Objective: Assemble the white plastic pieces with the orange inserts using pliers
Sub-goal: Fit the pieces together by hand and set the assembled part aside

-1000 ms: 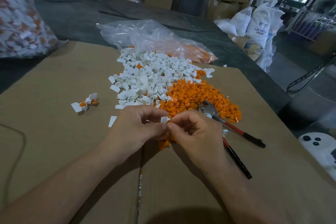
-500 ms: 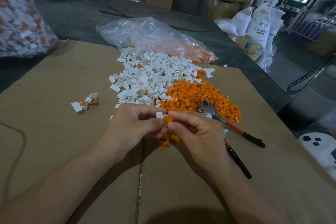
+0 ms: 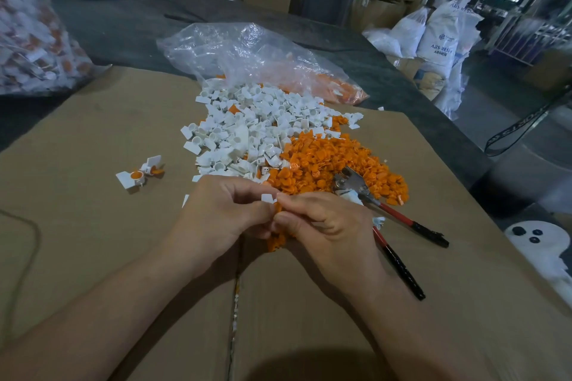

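Note:
My left hand [image 3: 226, 210] and my right hand [image 3: 322, 223] meet fingertip to fingertip over the cardboard. Between them they pinch one small white plastic piece [image 3: 268, 197]; any orange insert in it is hidden by my fingers. Beyond my hands lies a heap of white pieces [image 3: 247, 130], and to its right a heap of orange inserts [image 3: 328, 161]. Red-handled pliers [image 3: 390, 213] lie on the cardboard right of my right hand, jaws on the orange heap. Two assembled pieces [image 3: 139, 173] lie apart at the left.
Flattened cardboard [image 3: 93, 226] covers the table. A crumpled clear plastic bag [image 3: 247, 52] lies behind the heaps. A full bag of parts [image 3: 28, 40] sits at the far left. White sacks [image 3: 439, 37] and cartons stand at the back right.
The orange insert seen at my right fingertips half a second ago is now out of sight behind my fingers. Both hands stay together at the same spot; the pliers have not moved.

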{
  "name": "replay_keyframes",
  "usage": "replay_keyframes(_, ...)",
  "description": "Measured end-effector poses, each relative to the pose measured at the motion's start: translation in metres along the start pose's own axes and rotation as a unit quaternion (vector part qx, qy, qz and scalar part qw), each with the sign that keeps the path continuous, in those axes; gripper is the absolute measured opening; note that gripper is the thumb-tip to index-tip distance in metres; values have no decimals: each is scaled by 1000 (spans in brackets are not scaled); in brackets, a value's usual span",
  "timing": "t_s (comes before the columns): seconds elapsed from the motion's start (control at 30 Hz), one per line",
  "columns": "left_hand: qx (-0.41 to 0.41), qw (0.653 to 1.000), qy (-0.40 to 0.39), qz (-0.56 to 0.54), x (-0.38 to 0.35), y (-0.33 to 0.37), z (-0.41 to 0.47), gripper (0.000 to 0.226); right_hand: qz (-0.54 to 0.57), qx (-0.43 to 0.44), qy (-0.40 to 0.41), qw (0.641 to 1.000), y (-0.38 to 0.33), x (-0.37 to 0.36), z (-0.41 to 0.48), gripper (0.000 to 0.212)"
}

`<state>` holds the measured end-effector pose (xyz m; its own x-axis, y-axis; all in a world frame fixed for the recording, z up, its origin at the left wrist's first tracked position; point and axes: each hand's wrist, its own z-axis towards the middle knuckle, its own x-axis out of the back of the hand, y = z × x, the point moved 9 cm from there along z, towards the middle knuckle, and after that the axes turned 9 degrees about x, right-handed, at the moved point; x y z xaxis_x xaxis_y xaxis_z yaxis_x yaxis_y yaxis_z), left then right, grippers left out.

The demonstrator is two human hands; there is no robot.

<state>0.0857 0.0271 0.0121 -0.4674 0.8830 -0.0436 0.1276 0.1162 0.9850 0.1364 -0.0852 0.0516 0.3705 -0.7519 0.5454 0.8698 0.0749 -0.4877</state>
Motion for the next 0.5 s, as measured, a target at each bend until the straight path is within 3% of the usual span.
replay_keyframes(0.13, 23, 999, 5, -33, 1, -2, 0, 22, 33, -38, -7, 999, 5, -2, 1, 40)
replay_keyframes(0.5, 30, 999, -9, -37, 0, -5, 2, 27, -16, 23, -11, 1000, -4, -2, 2, 27)
